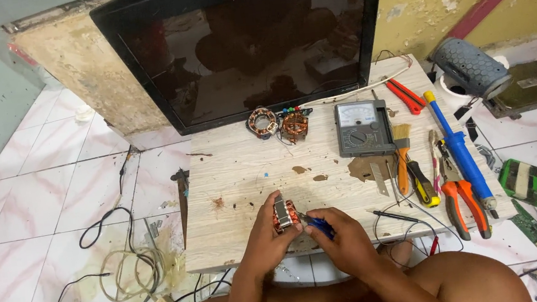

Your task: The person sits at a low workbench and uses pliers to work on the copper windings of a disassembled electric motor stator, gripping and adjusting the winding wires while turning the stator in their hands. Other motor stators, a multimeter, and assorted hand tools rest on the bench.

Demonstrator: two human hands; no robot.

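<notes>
Left hand (264, 233) grips copper-wound stator (284, 215); right hand (346, 242) pinches blue-handled tool (320, 226) against it. A slip likely nicks windings or left fingers.

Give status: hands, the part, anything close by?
Left hand shut on copper-wound stator. Right hand shut on blue-handled tool, tip at the stator. Both over the table front edge; probe leads just right.

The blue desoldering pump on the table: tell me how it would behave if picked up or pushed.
The blue desoldering pump looks rigid and straight, so probably stiff. Its round barrel may roll sideways, though the orange pliers lie close beside it. It seems light for its length.
</notes>
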